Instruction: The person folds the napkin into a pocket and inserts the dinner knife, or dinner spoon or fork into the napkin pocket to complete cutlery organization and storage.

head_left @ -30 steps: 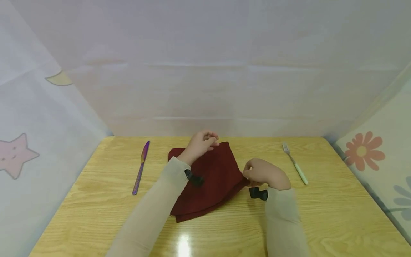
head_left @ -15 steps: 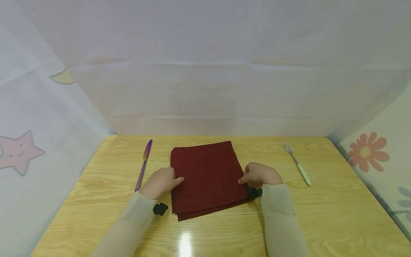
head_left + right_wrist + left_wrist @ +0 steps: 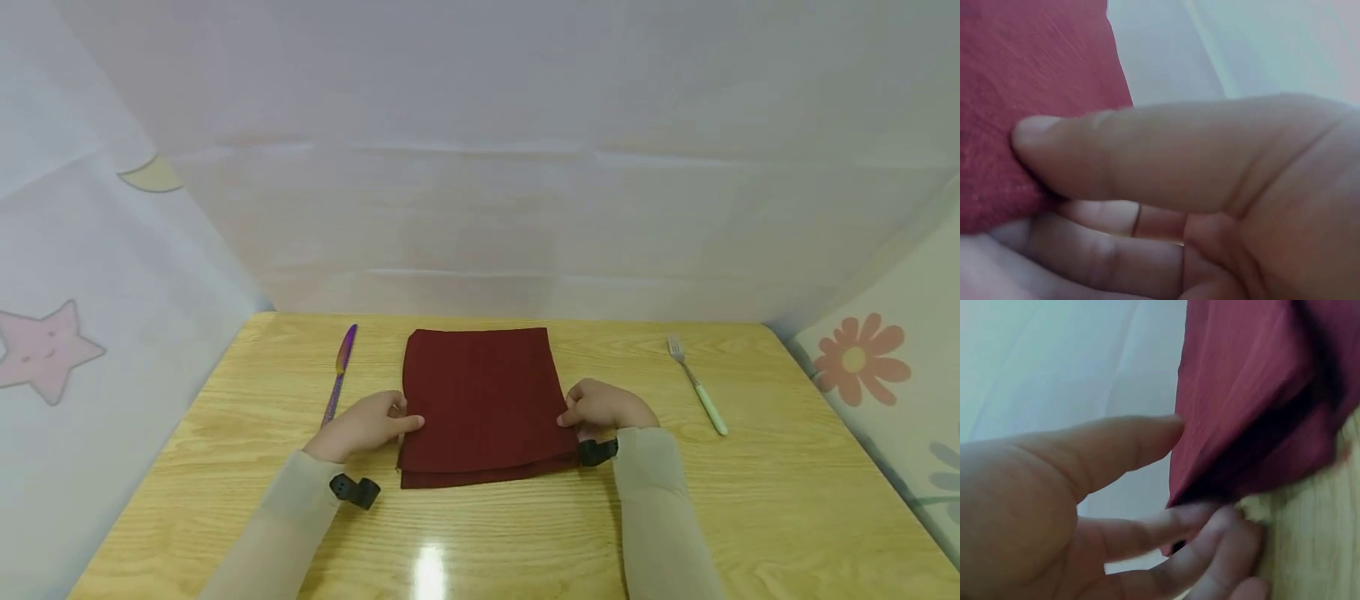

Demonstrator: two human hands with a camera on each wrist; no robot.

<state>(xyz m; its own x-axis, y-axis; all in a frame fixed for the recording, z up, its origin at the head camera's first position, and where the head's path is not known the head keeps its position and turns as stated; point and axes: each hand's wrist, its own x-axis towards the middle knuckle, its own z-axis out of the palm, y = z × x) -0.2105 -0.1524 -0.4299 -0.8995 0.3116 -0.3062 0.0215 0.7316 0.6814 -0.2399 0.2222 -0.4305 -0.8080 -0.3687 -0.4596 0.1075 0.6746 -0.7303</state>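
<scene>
A dark red cloth napkin (image 3: pixel 483 396), folded into a rough square with its layers offset along the near edge, lies at the middle of the table. At its left edge my left hand (image 3: pixel 362 427) holds it, thumb on top and fingers underneath. The left wrist view shows the napkin (image 3: pixel 1235 381) lifted a little there, with a dark gap between its layers. My right hand (image 3: pixel 609 406) pinches the opposite edge. In the right wrist view the thumb presses on the napkin (image 3: pixel 1041 62) while curled fingers sit below it.
To the left of the napkin lies a purple knife (image 3: pixel 343 358), its handle end partly behind the left hand. A fork (image 3: pixel 697 386) with a pale green handle rests on the right of the wooden table (image 3: pixel 765 500). Pale printed sheets (image 3: pixel 465 208) enclose the back and sides.
My left hand has come back from above the napkin's far part to its left edge and taken hold. The napkin now lies straighter, its near edge shifted away from me. The right hand keeps its grip.
</scene>
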